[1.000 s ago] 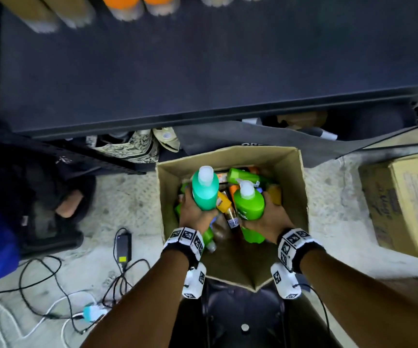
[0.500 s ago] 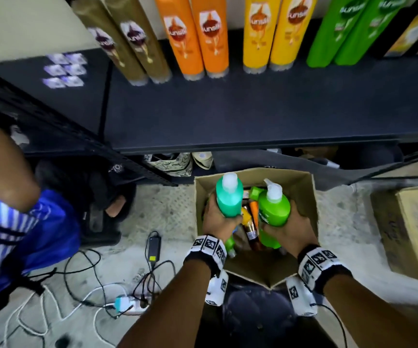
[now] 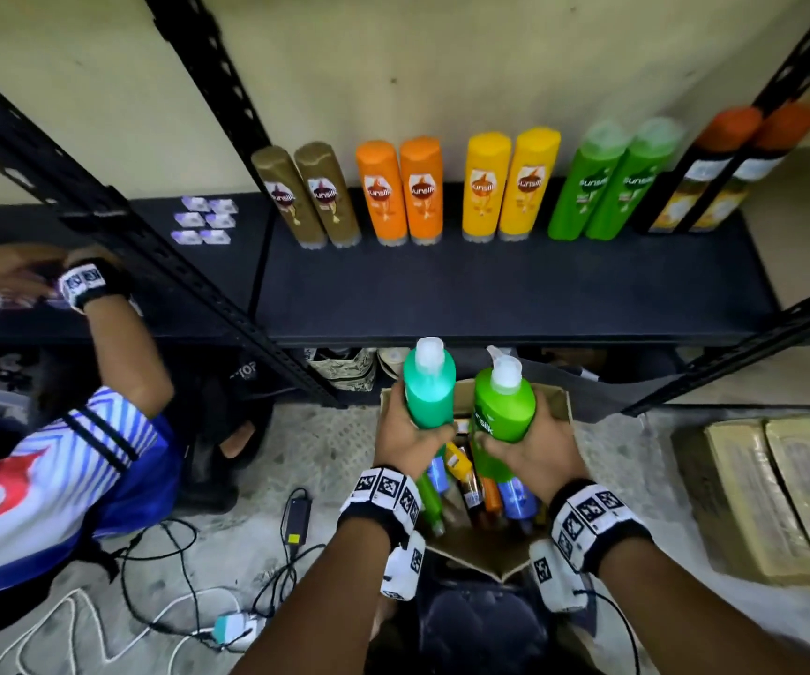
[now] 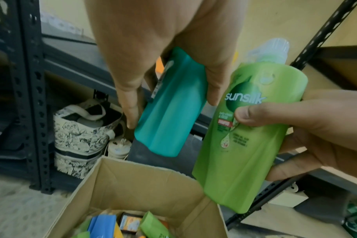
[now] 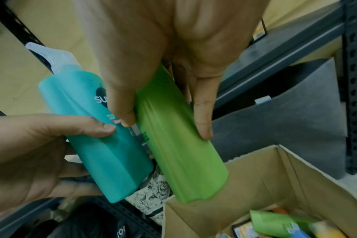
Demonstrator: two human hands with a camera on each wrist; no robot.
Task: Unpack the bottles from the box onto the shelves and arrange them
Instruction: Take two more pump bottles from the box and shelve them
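Observation:
My left hand (image 3: 405,433) grips a teal bottle (image 3: 429,387) with a white cap, held upright above the open cardboard box (image 3: 559,401). My right hand (image 3: 534,448) grips a green Sunsilk bottle (image 3: 503,406) beside it. Both bottles show in the left wrist view, teal (image 4: 169,111) and green (image 4: 247,132), and in the right wrist view, teal (image 5: 96,132) and green (image 5: 179,145). Several more bottles (image 3: 471,484) lie in the box. The black shelf (image 3: 490,294) ahead carries a back row of paired bottles (image 3: 490,187) in brown, orange, yellow, green and black.
Another person (image 3: 42,460) crouches at the left, a hand (image 3: 18,275) on the neighbouring shelf. Slanted black shelf posts (image 3: 189,265) flank the bay. Cables and a charger (image 3: 296,518) lie on the floor. Closed cartons (image 3: 773,499) sit at right; a patterned bag (image 4: 81,133) under the shelf.
Both hands have lifted the teal and green bottles up out of the box toward the shelf edge. The view has tilted up, showing the shelf row and the other person's arm.

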